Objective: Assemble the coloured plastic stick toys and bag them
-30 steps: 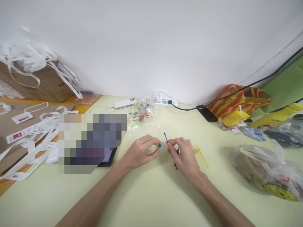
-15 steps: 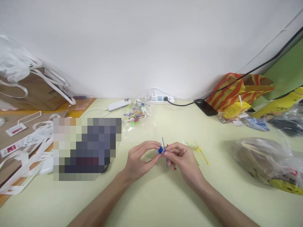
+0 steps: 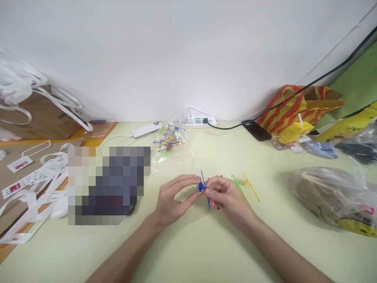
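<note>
Close in front of me, my left hand (image 3: 176, 196) pinches a small blue round plastic piece (image 3: 200, 186) between thumb and fingers. Against it my right hand (image 3: 228, 196) pinches a thin blue plastic rod (image 3: 202, 175), which slants nearly upright between the two hands. The two blue parts meet or nearly meet; whether they are joined I cannot tell. Partly hidden behind my right fingers is a small red plastic piece (image 3: 218, 206). Just beyond that hand lie a green plastic piece (image 3: 237, 182) and a yellow plastic stick (image 3: 253, 190).
A clear bag of small coloured plastic parts (image 3: 169, 143) lies toward the wall, near a white phone (image 3: 147, 129) and a power strip (image 3: 197, 120). At left is a blurred-out dark object (image 3: 118, 184). A black phone (image 3: 257, 131) and a plastic-wrapped package (image 3: 330, 200) are at right.
The blue round piece and the rod are slightly closer together. My right hand has turned a little, covering more of the red piece. The camera view has shifted slightly.
</note>
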A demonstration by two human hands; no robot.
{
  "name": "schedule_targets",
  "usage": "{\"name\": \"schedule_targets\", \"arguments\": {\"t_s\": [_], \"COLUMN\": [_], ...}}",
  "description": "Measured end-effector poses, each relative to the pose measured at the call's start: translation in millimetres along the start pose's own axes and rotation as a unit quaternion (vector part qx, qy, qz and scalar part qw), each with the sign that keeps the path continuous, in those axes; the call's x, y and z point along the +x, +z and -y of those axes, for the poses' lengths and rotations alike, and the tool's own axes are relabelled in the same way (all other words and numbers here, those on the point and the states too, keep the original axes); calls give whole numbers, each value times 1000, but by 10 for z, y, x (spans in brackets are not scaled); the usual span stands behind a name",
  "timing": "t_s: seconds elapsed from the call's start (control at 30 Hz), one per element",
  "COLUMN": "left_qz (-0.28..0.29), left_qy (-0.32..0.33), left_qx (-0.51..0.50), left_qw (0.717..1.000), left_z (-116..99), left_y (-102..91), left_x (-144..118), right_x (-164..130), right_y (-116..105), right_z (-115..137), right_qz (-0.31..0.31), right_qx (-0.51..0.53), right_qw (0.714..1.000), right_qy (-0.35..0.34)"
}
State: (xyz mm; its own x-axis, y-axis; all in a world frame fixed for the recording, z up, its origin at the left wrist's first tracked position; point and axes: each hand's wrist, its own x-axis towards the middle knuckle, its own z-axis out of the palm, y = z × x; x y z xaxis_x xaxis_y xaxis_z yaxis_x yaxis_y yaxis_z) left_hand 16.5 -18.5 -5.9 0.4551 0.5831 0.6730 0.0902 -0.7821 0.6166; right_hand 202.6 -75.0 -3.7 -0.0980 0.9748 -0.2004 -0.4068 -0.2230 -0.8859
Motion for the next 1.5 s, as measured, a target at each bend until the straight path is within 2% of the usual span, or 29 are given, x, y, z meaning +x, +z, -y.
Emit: {"name": "schedule_targets", "arguments": {"t_s": [0.17,0.4,0.67,1.0,1.3,1.5], "left_qz": [6,34,40,44,43,58], "left_qy": [-42,-65,-98,-108,-122,-116], "left_qx": [-31,-91,-121,-138,-166,-160], "left_qw": [999,993,987,984,978,979], "left_z": [6,-1,9,3,-54,-39], "left_y": [-9,-14,-2,-12,3,-2], "left_x": [-12,-6,-39,-36,-9,-2], "right_x": [-17,-9,-9,-17,3,-5], "right_y": [1,-45,-56,-23,-44,-8], "right_z": [32,40,29,33,-40,-26], "right_qz": [17,37,53,69,81,78], "right_qx": [18,39,38,63,110,93], "right_qw": [1000,998,997,994,983,986], "right_qy": [17,44,46,48,121,111]}}
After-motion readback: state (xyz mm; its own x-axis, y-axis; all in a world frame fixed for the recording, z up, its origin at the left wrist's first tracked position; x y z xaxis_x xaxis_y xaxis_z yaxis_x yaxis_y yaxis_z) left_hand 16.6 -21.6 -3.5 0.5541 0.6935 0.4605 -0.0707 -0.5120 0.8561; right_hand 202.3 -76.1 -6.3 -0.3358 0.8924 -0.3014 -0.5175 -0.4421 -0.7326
